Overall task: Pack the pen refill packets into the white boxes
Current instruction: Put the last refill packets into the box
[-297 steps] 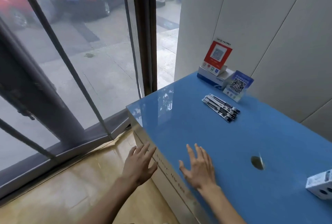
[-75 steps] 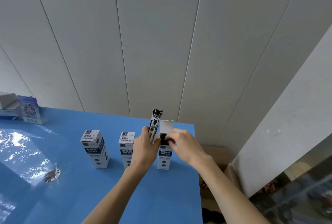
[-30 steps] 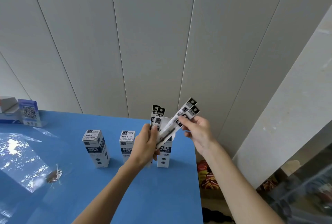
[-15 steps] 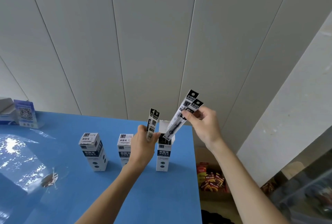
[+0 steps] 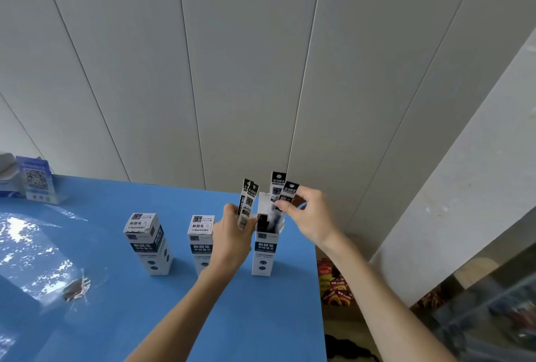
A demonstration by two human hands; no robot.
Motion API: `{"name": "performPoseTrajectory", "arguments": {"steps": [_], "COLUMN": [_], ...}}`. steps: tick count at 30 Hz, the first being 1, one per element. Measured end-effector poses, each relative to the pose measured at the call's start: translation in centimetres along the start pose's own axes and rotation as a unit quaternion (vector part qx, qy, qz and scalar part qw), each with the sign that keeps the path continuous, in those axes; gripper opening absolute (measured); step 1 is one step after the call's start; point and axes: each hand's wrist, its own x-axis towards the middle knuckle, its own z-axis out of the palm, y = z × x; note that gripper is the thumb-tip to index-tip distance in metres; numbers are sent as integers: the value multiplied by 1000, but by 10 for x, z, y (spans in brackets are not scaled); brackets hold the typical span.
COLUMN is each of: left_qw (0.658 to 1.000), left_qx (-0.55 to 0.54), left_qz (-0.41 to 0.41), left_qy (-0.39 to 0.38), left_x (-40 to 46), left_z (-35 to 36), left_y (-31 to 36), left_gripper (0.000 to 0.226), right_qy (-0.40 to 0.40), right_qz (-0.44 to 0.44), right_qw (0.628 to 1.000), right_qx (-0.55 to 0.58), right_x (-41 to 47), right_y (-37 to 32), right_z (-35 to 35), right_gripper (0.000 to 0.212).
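Three white boxes stand upright in a row on the blue table [image 5: 116, 318]. The left box [image 5: 149, 242] and the middle box [image 5: 201, 238] have their tops closed. The right box [image 5: 265, 248] has its top flap up. My right hand [image 5: 307, 216] pinches two pen refill packets [image 5: 279, 187] by their upper ends, their lower ends inside the open box. My left hand [image 5: 232, 234], just left of that box, grips two more upright refill packets [image 5: 246, 202].
A blue QR-code stand [image 5: 36, 179] and a white-and-blue carton [image 5: 5, 170] sit at the table's far left. A round grommet hole [image 5: 76, 290] lies front left. The table's right edge drops to a floor with red snack packets [image 5: 333, 286]. A grey panelled wall rises behind.
My right hand has swung its two packets from a slant to near upright and lowered their bottom ends into the open box. My left hand has stayed beside the box.
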Motion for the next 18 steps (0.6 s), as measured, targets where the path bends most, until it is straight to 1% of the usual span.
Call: {"name": "performPoseTrajectory", "arguments": {"steps": [2, 3, 5, 6, 8, 10, 12, 14, 16, 18], "left_qw": [1000, 1000, 1000, 1000, 1000, 1000, 1000, 1000, 1000, 1000], "left_qx": [-2, -2, -2, -4, -9, -13, -17, -16, -12, -12], "left_qz": [2, 1, -1, -2, -1, 2, 5, 6, 8, 7], "left_qy": [-1, -2, -4, -5, -8, -8, -8, -8, -7, -6], "left_x": [0, 0, 0, 0, 0, -2, -3, -3, -3, -3], "left_z": [1, 2, 2, 2, 1, 1, 0, -1, -2, -3], "left_y": [-1, -2, -2, -2, -1, -1, -1, -2, -2, -2], "left_gripper": [18, 18, 19, 20, 21, 21, 20, 21, 20, 19], "right_qy": [-45, -83, -146, -152, -112, -58, -40, -72, -126, -150], "right_qz": [14, 21, 19, 14, -5, -27, -48, -56, -43, -28], "right_qw": [997, 991, 980, 980, 988, 994, 992, 980, 959, 949], "right_qx": [-67, -104, -136, -131, -107, -90, -111, -176, -251, -276], "right_x": [-2, -4, -6, -7, -6, -4, -3, -4, -5, -6], "right_y": [5, 6, 4, 3, -1, -4, -4, -1, 2, 1], "right_z": [5, 6, 6, 4, 2, 3, 7, 14, 19, 21], "right_gripper": [9, 11, 20, 25, 30, 24, 15, 10, 11, 14]}}
